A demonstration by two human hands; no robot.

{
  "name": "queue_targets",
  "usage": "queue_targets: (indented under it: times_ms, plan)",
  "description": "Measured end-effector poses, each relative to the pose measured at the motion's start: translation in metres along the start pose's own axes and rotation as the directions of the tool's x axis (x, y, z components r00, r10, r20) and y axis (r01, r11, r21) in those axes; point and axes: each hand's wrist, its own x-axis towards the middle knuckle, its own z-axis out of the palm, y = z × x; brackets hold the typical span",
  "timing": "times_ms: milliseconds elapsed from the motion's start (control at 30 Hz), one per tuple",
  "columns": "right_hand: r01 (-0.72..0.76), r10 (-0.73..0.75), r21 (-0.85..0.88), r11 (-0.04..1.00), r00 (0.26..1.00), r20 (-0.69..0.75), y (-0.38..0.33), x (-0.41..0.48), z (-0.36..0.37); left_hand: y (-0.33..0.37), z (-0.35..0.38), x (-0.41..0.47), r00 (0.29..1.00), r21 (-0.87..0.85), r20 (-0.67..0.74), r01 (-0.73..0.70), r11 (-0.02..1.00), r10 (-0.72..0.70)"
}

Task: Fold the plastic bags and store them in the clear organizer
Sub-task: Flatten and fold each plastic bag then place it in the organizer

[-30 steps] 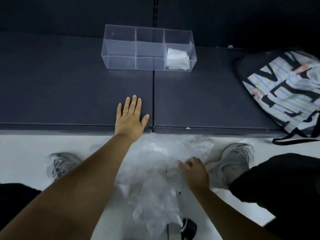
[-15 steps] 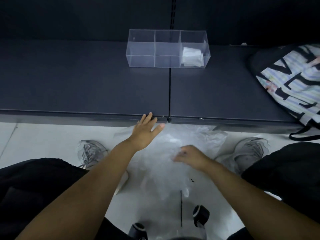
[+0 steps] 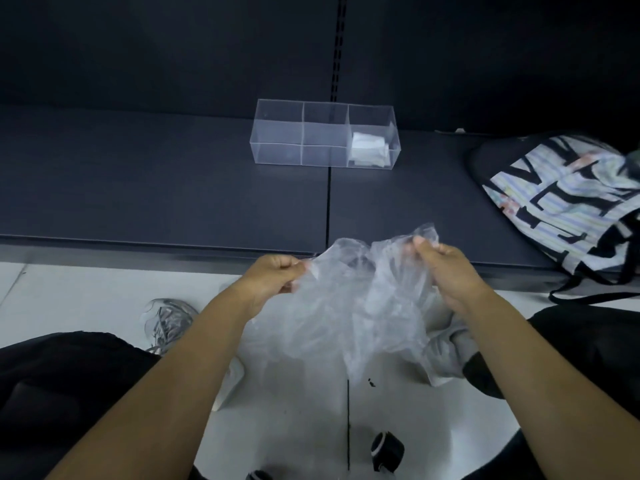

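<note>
Well in front of the organizer [image 3: 277, 152], past the shelf [image 3: 173, 195] edge, both hands hold a bag [image 3: 346, 313] above the floor [image 3: 86, 296]. The left hand [image 3: 273, 282] is clenched on the bag's left top edge. The right hand [image 3: 446, 271] pinches the right top edge between thumb and curled fingers. The bag is thin clear film, crinkled and bunched, hanging in loose folds. Its lower end fades into the pale floor and is hard to trace.

The organizer is a rigid clear box, long and rectangular, split by dividers into three compartments side by side. It stands on the dark matte shelf, and its right compartment holds a folded bag [image 3: 369, 150], whitish and squarish.

Right of the organizer lies a soft sack [image 3: 571, 202] with pale stripes and black lettering, blurred and cut off by the frame edge. Nearer than the organizer, to the left, a grey shoe [image 3: 168, 320] is partly hidden behind the left forearm.
</note>
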Motion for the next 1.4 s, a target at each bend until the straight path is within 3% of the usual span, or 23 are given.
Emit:
queue_targets:
  times_ms: [67, 100, 233, 300, 367, 400, 467, 533, 567, 667, 767, 833, 867, 933, 1000, 1067, 1133, 1233, 1400]
  plan:
    - [0.009, 0.000, 0.078, 0.997, 0.993, -0.116, 0.003, 0.000, -0.006, -0.013, -0.010, 0.004, 0.991, 0.111, -0.110, 0.085, 0.990, -0.073]
    - [0.006, 0.007, 0.090, 0.996, 0.989, -0.151, 0.003, 0.000, -0.008, -0.019, -0.017, 0.006, 0.985, 0.246, -0.144, 0.129, 0.961, -0.095]
    - [-0.041, 0.051, 0.060, 0.997, 0.984, -0.169, -0.001, -0.001, -0.006, -0.023, -0.026, 0.002, 0.973, 0.706, -0.027, 0.182, 0.684, -0.231]
    - [-0.062, 0.074, 0.088, 0.994, 0.986, -0.147, -0.006, -0.002, -0.001, -0.017, -0.016, 0.001, 0.993, 0.788, -0.113, 0.114, 0.605, -0.040]
    - [-0.085, 0.100, 0.146, 0.986, 0.990, -0.097, -0.013, -0.004, 0.006, 0.001, 0.002, -0.006, 0.956, 0.662, -0.150, -0.094, 0.743, 0.254]
    - [-0.102, 0.115, 0.170, 0.980, 0.991, -0.065, -0.016, -0.004, 0.009, 0.014, 0.012, -0.011, 0.952, 0.513, -0.078, -0.215, 0.831, 0.294]
    - [-0.155, 0.156, 0.216, 0.964, 0.988, 0.014, -0.022, -0.007, 0.016, 0.036, 0.036, -0.025, 0.957, 0.185, 0.186, -0.257, 0.948, 0.223]
    - [-0.220, 0.206, 0.277, 0.935, 0.975, 0.080, -0.027, -0.009, 0.020, 0.042, 0.052, -0.031, 0.919, 0.100, 0.356, -0.218, 0.971, 0.169]
    - [-0.246, 0.231, 0.312, 0.918, 0.969, 0.085, -0.027, -0.009, 0.019, 0.042, 0.056, -0.031, 0.918, 0.093, 0.363, -0.205, 0.974, 0.159]
    - [-0.276, 0.296, 0.324, 0.905, 0.955, -0.012, -0.023, -0.003, 0.003, 0.040, 0.053, -0.023, 0.989, -0.027, 0.112, -0.091, 0.995, 0.094]
    - [-0.209, 0.290, 0.363, 0.908, 0.939, -0.184, -0.016, 0.002, -0.016, 0.041, 0.040, -0.018, 0.994, -0.213, -0.089, 0.048, 0.976, -0.068]
    - [-0.011, 0.098, 0.247, 0.969, 0.934, -0.344, -0.017, -0.002, -0.017, 0.042, 0.035, -0.016, 0.981, -0.326, -0.129, 0.096, 0.941, -0.145]
    - [0.129, -0.058, 0.189, 0.973, 0.937, -0.344, -0.023, -0.008, -0.013, 0.044, 0.034, -0.016, 0.974, -0.378, -0.139, 0.114, 0.919, -0.177]
    - [0.339, -0.336, 0.058, 0.939, 0.940, -0.065, -0.043, -0.026, 0.000, 0.048, 0.034, -0.016, 0.961, -0.458, -0.151, 0.140, 0.878, -0.233]
    - [0.439, -0.368, -0.223, 0.871, 0.881, 0.296, -0.054, -0.042, 0.020, 0.050, 0.035, -0.016, 0.955, -0.517, -0.133, 0.160, 0.841, -0.264]
    - [0.527, -0.375, -0.453, 0.719, 0.843, 0.386, -0.047, -0.045, 0.042, 0.050, 0.038, -0.017, 0.958, -0.551, -0.087, 0.182, 0.815, -0.273]
    - [0.517, -0.457, -0.405, 0.754, 0.856, 0.242, -0.037, -0.044, 0.058, 0.050, 0.039, -0.017, 0.961, -0.550, -0.067, 0.189, 0.813, -0.269]
    - [0.403, -0.406, -0.114, 0.908, 0.914, -0.010, -0.029, -0.036, 0.055, 0.045, 0.030, -0.016, 0.959, -0.519, -0.095, 0.182, 0.835, -0.268]
    - [0.351, -0.335, 0.039, 0.936, 0.918, -0.211, -0.034, -0.026, 0.032, 0.040, 0.001, -0.007, 0.937, -0.640, -0.186, 0.113, 0.760, -0.295]
